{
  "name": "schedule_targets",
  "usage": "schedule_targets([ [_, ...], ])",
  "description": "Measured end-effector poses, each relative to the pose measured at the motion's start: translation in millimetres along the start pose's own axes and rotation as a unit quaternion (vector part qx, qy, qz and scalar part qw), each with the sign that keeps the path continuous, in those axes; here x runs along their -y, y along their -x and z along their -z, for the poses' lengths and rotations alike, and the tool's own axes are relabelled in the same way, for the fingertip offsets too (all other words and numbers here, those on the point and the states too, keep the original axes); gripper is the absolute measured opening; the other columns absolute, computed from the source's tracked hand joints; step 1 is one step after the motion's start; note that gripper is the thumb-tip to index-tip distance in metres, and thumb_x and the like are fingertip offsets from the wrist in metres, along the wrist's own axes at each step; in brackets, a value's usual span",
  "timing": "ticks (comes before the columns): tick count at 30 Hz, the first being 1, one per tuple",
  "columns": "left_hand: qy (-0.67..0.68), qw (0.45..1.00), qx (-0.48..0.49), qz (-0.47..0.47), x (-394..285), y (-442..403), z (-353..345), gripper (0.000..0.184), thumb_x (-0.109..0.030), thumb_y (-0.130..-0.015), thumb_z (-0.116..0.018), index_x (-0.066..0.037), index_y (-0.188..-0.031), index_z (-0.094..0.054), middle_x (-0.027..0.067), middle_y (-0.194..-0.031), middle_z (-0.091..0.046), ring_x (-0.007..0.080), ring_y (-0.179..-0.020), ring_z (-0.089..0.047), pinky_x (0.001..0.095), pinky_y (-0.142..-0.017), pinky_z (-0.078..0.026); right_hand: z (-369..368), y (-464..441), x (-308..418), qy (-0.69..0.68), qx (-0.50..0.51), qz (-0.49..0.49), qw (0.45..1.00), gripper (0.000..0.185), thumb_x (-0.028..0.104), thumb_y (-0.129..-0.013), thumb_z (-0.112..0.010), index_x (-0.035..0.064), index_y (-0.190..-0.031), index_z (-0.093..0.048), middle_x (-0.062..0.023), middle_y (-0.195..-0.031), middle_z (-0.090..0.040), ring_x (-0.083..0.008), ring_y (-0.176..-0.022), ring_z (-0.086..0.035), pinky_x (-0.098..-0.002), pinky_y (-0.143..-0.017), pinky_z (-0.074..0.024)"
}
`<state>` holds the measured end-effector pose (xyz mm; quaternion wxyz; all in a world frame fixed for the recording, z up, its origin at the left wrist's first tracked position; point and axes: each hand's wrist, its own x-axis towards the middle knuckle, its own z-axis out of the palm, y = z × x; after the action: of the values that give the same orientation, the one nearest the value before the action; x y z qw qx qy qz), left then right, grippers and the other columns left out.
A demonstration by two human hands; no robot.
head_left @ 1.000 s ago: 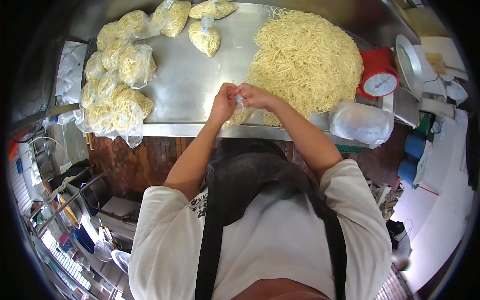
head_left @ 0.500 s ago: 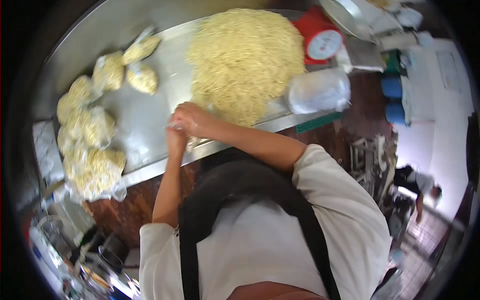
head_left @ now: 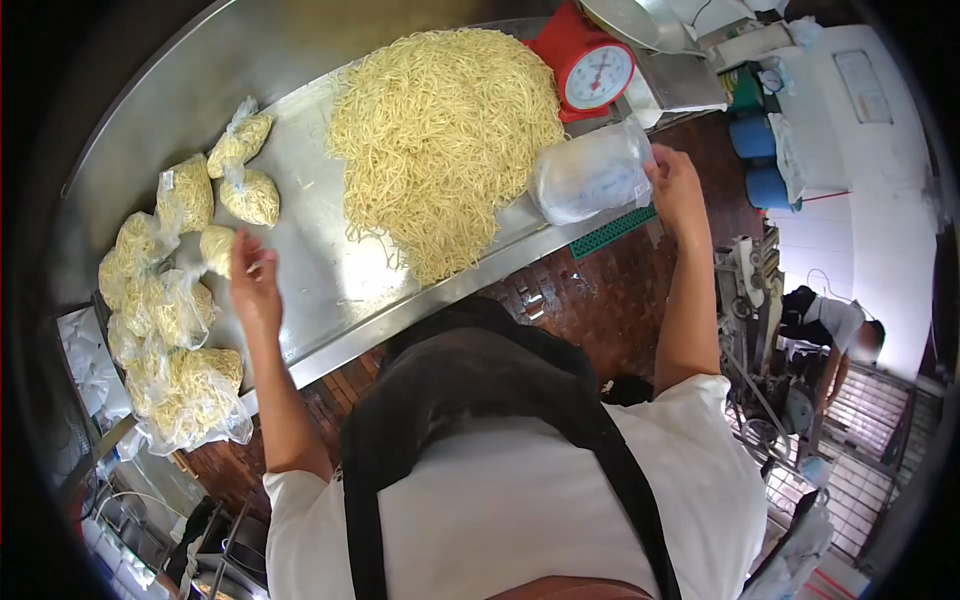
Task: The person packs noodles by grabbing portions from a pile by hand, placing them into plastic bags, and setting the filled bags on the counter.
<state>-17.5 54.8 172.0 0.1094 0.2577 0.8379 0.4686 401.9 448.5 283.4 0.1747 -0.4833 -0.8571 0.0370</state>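
My left hand point(head_left: 256, 280) is over the left part of the metal table point(head_left: 318, 262), fingers apart, right beside a small filled bag of noodles point(head_left: 216, 250). My right hand point(head_left: 675, 185) touches the right end of a clear plastic pack of bags point(head_left: 592, 175) at the table's front edge; its fingers are curled at the plastic, and whether they pinch a bag cannot be made out. Between the hands lies a large heap of loose yellow noodles point(head_left: 450, 140). Several tied bags of noodles point(head_left: 185, 200) are grouped at the table's left side.
A red dial scale point(head_left: 597, 77) with a metal pan stands behind the plastic pack. A green perforated mat point(head_left: 612, 232) shows below the front edge. Blue containers point(head_left: 755, 138) are at the right. Another person point(head_left: 838, 325) bends over farther off at the right.
My hands, together around a small bag before, have parted. The left moved left and the small bag now rests near the other bags; the right moved to the plastic pack. The view has turned.
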Motion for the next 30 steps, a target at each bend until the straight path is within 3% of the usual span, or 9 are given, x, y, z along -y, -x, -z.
schedule_targets([
  [6, 0.110, 0.985, 0.133, 0.013, -27.7, 28.7, -42.2, 0.041, -0.003, -0.091, -0.062, -0.004, -0.132, -0.055, 0.0083, -0.108, -0.065, 0.0130, -0.088, -0.059, 0.0277, -0.081, -0.050, 21.2, -11.7, 10.5, -0.089, -0.103, 0.011, 0.991, 0.016, 0.017, -0.088, -0.068, 0.0016, -0.088, -0.064, -0.0114, -0.083, -0.064, -0.0238, -0.073, -0.064, -0.0359, -0.068, -0.0501],
  [8, 0.175, 0.969, 0.164, 0.053, -23.1, 32.0, -45.9, 0.033, -0.011, -0.096, -0.060, -0.002, -0.128, -0.058, 0.0080, -0.103, -0.066, 0.0133, -0.088, -0.060, 0.0271, -0.081, -0.049, 49.9, -9.1, 52.9, -0.216, -0.109, -0.105, 0.965, 0.013, 0.016, -0.093, -0.063, 0.0029, -0.096, -0.060, -0.0075, -0.091, -0.065, -0.0200, -0.085, -0.065, -0.0344, -0.070, -0.0517],
  [11, 0.278, 0.928, 0.227, 0.103, -41.4, 36.0, -49.2, 0.036, -0.029, -0.101, -0.054, -0.001, -0.123, -0.060, 0.0086, -0.100, -0.066, 0.0156, -0.087, -0.062, 0.0293, -0.081, -0.051, 61.0, 7.9, 129.2, -0.656, -0.048, -0.006, 0.754, 0.011, 0.013, -0.096, -0.058, 0.0063, -0.105, -0.054, -0.0069, -0.106, -0.063, -0.0234, -0.099, -0.063, -0.0369, -0.078, -0.0533],
  [13, 0.359, 0.873, 0.288, 0.160, -65.2, 28.9, -47.1, 0.054, -0.046, -0.101, -0.045, 0.000, -0.127, -0.056, 0.0108, -0.103, -0.067, 0.0185, -0.090, -0.064, 0.0324, -0.083, -0.053, 36.4, 25.7, 146.3, -0.707, 0.071, 0.058, 0.701, 0.027, 0.023, -0.091, -0.063, 0.0068, -0.107, -0.050, -0.0147, -0.111, -0.062, -0.0326, -0.109, -0.060, -0.0437, -0.097, -0.0463],
  [16, 0.481, 0.755, 0.385, 0.223, -86.3, 6.3, -48.1, 0.072, -0.062, -0.097, -0.036, -0.001, -0.134, -0.049, 0.0138, -0.112, -0.065, 0.0239, -0.094, -0.065, 0.0374, -0.086, -0.053, -13.0, 52.0, 192.6, -0.804, 0.271, 0.093, 0.521, 0.027, 0.032, -0.092, -0.054, 0.0062, -0.094, -0.049, -0.0104, -0.075, -0.053, -0.0202, -0.071, -0.049, -0.0297, -0.067, -0.0386],
  [20, 0.524, 0.710, 0.342, 0.322, -105.6, -12.6, -32.5, 0.087, -0.071, -0.092, -0.031, 0.000, -0.142, -0.040, 0.0204, -0.120, -0.061, 0.0305, -0.102, -0.065, 0.0423, -0.085, -0.055, -68.7, 71.9, 218.7, -0.562, 0.323, 0.093, 0.755, 0.013, 0.014, -0.087, -0.053, 0.0031, -0.093, -0.057, -0.0069, -0.072, -0.050, -0.0160, -0.069, -0.049, -0.0263, -0.063, -0.0395],
  [24, 0.590, 0.688, 0.332, 0.262, -94.7, -10.5, -4.5, 0.071, -0.058, -0.095, -0.047, -0.001, -0.136, -0.046, 0.0170, -0.114, -0.064, 0.0261, -0.097, -0.067, 0.0409, -0.082, -0.056, -86.0, 57.2, 242.6, -0.461, 0.317, 0.220, 0.799, 0.018, -0.001, -0.081, -0.054, 0.0027, -0.097, -0.060, -0.0130, -0.084, -0.054, -0.0237, -0.074, -0.055, -0.0338, -0.066, -0.0453],
  [27, 0.336, 0.898, 0.247, 0.144, -66.5, 1.1, -14.3, 0.033, -0.024, -0.099, -0.056, -0.004, -0.125, -0.053, 0.0088, -0.090, -0.065, 0.0172, -0.074, -0.064, 0.0320, -0.062, -0.055, -119.3, 31.0, 251.1, -0.439, 0.275, 0.394, 0.759, 0.029, -0.004, -0.077, -0.058, 0.0034, -0.104, -0.060, -0.0143, -0.099, -0.059, -0.0326, -0.092, -0.056, -0.0385, -0.080, -0.0471],
  [30, 0.205, 0.950, 0.028, 0.233, -10.7, 3.4, -11.7, 0.023, 0.001, -0.092, -0.049, -0.007, -0.112, -0.058, 0.0008, -0.074, -0.056, 0.0087, -0.056, -0.050, 0.0253, -0.045, -0.043, -168.7, -2.9, 249.4, -0.354, 0.201, 0.356, 0.841, 0.047, 0.002, -0.080, -0.063, 0.0060, -0.126, -0.055, -0.0189, -0.129, -0.053, -0.0403, -0.120, -0.049, -0.0471, -0.104, -0.0396],
])
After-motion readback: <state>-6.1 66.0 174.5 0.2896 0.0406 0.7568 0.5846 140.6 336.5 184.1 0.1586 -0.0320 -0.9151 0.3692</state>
